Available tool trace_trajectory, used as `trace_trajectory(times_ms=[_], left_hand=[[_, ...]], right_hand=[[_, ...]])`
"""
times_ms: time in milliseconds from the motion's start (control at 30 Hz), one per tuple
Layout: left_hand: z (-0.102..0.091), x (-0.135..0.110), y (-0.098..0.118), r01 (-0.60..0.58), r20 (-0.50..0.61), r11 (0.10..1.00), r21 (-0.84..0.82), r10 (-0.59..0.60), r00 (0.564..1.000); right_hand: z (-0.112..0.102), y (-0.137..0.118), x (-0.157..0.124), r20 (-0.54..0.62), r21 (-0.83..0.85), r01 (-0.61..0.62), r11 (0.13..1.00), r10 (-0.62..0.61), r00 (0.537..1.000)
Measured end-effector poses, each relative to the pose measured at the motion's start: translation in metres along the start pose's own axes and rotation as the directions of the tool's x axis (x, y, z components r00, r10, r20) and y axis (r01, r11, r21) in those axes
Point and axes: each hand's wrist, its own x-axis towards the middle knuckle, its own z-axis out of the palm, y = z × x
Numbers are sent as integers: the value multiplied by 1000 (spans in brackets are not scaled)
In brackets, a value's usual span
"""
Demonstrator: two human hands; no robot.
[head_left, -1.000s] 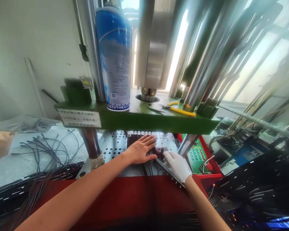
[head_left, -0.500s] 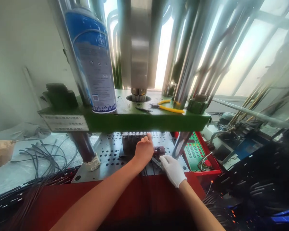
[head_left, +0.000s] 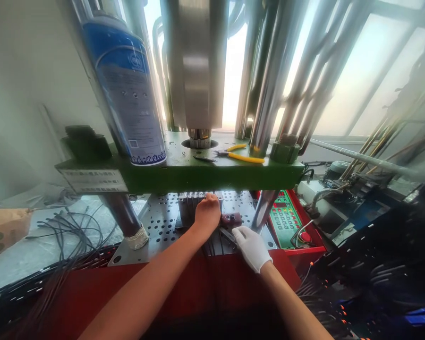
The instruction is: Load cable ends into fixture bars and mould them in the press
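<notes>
My bare left hand point(head_left: 208, 215) is over the right end of a dark slotted metal block point(head_left: 187, 212), under the press's green crossbeam. Its fingers are curled in, and whatever they hold, if anything, is hidden. My right hand point(head_left: 250, 248), in a white glove, is closed around the near end of a slim grey metal tool point(head_left: 228, 235) that points up and left toward the block. Whether that tool is a tweezer or a blade cannot be made out. Thin dark cables point(head_left: 209, 246) run from the block toward me.
On the green crossbeam point(head_left: 205, 178) stand a blue spray can point(head_left: 129, 99) and yellow-handled cutting pliers point(head_left: 246, 159). A perforated metal plate point(head_left: 159, 208) lies below, between steel posts. The green control panel point(head_left: 285, 215) is at right; loose black cables point(head_left: 76, 231) lie at left.
My left hand's extended index finger has curled in, and the hand remains at the block's right end. The right hand keeps its hold on the tool. The whole view has shifted slightly.
</notes>
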Motion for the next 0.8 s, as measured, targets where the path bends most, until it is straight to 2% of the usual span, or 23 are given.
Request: trace_trajectory(times_ms=[267, 500, 800], left_hand=[[8, -4, -8, 30, 36, 999, 35, -31, 999], [0, -6, -20, 67, 16, 996, 50, -68, 998], [2, -8, -29, 67, 49, 997, 35, -69, 996]], right_hand=[[3, 6, 2, 0, 5, 13, 1000, -13, 1000], [5, 11, 3, 7, 13, 18, 1000, -18, 1000], [3, 11, 5, 20, 6, 25, 1000, -25, 999]])
